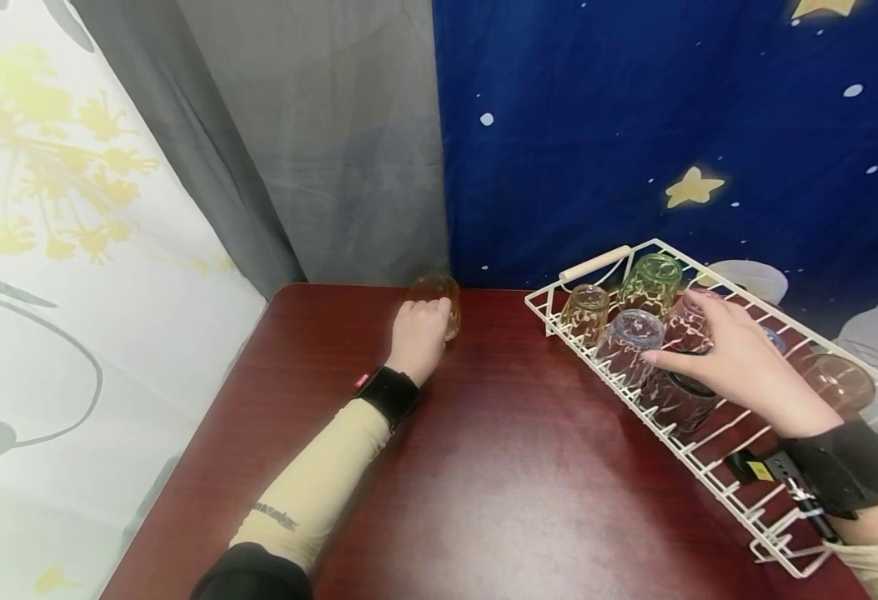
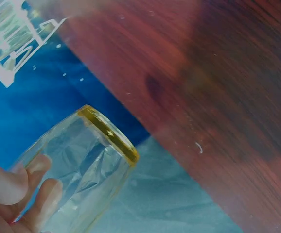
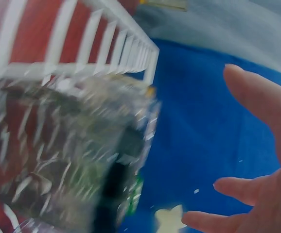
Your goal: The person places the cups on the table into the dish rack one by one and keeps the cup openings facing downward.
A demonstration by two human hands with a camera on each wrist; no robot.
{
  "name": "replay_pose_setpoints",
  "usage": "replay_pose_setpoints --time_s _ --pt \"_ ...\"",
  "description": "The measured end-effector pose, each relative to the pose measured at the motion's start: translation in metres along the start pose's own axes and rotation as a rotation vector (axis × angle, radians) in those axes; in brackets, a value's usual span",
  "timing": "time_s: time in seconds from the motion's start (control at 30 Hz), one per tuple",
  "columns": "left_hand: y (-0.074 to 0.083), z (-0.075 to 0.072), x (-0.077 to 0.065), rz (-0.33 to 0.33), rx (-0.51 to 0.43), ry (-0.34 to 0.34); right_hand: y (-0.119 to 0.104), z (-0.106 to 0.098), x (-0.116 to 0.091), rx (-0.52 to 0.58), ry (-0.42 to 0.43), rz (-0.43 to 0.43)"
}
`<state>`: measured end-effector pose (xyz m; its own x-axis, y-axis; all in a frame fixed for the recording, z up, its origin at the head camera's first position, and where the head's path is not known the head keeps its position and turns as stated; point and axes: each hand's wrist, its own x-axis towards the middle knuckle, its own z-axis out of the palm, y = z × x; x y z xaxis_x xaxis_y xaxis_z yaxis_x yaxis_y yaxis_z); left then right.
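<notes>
At the far edge of the table, my left hand (image 1: 419, 340) grips an amber-tinted drinking glass (image 2: 89, 170), with fingers and thumb about its side in the left wrist view. The glass has a thick yellow end band. Over the white wire rack (image 1: 683, 451), my right hand (image 1: 746, 362) hovers with thumb and fingers spread and nothing between them. Beneath and around it stand upturned glasses: a clear one (image 1: 634, 337), a pink one (image 1: 688, 327) partly hidden by the fingers, and a dark one (image 1: 677, 402). A blurred dark glass (image 3: 48, 145) fills the lower left of the right wrist view.
The rack also holds a small amber glass (image 1: 585, 312), a green glass (image 1: 652, 279) and a brownish glass (image 1: 836, 379). A wooden handle (image 1: 594, 263) tops its far end. Grey and blue curtains (image 1: 634, 125) hang behind the dark red table (image 1: 439, 500); a white patterned curtain (image 1: 71, 292) hangs left.
</notes>
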<state>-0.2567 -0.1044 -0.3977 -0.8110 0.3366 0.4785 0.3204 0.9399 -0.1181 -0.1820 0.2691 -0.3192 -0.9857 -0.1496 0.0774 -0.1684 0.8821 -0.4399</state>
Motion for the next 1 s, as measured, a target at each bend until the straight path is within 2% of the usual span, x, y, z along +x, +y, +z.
replay_pose_setpoints --time_s 0.13,0.23,0.4,0.67,0.77,0.87,1.0 --pt "-0.004 -0.01 -0.005 -0.045 -0.03 0.007 -0.023 -0.001 0.007 0.044 0.014 0.002" --pt "-0.005 -0.017 -0.01 -0.068 -0.047 0.036 -0.039 0.0 0.01 0.079 0.001 0.018" --pt "0.0 -0.022 -0.016 -0.118 -0.152 0.091 -0.057 0.004 0.011 0.129 -0.014 0.033" --pt "0.016 -0.039 -0.022 -0.208 -0.478 0.138 -0.075 0.021 0.011 0.207 0.036 -0.008" --pt "0.024 -0.049 -0.023 -0.227 -0.636 0.16 -0.083 0.028 0.012 0.309 0.055 -0.016" --pt "0.032 -0.058 -0.024 -0.247 -0.817 0.176 -0.091 0.036 0.012 0.467 0.054 -0.015" --pt "0.043 -0.064 -0.028 -0.292 -1.014 0.154 -0.099 0.047 0.013 0.624 0.022 -0.024"
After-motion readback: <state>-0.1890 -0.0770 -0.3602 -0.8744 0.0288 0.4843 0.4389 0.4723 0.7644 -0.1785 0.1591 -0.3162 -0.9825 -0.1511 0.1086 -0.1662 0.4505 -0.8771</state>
